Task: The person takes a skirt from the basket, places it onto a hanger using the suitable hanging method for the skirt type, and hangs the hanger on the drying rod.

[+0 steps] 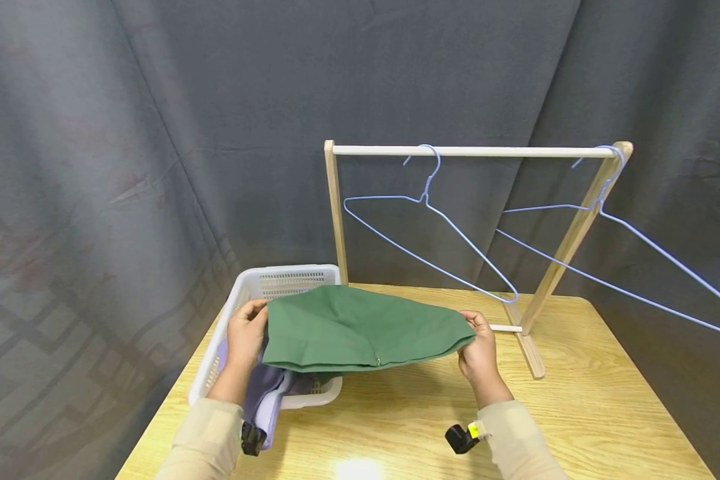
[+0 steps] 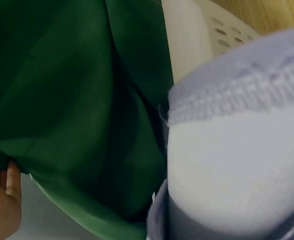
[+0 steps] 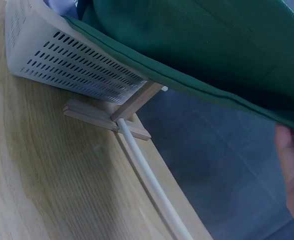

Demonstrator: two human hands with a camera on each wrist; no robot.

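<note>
A green fabric garment (image 1: 360, 327) is stretched out sideways between two hands, above the table and partly over the basket. Near its lower edge shows a small zipper-like detail (image 1: 378, 361). My left hand (image 1: 246, 333) pinches the garment's left edge, thumb on top, over the basket. At the opposite end, my right hand (image 1: 479, 347) grips the right corner. The right wrist view shows the garment's long hemmed edge running to the right hand's fingers (image 3: 289, 155). In the left wrist view the green fabric hangs in folds beside lilac cloth (image 2: 237, 170).
A white perforated basket (image 1: 327, 399) stands at the left with lilac clothing (image 1: 267, 407) draped over its front rim. Behind is a wooden rack with a white rail (image 1: 486, 152). Two blue hangers hang from it, one mid-rail (image 1: 456, 230) and one at the right end (image 1: 654, 247).
</note>
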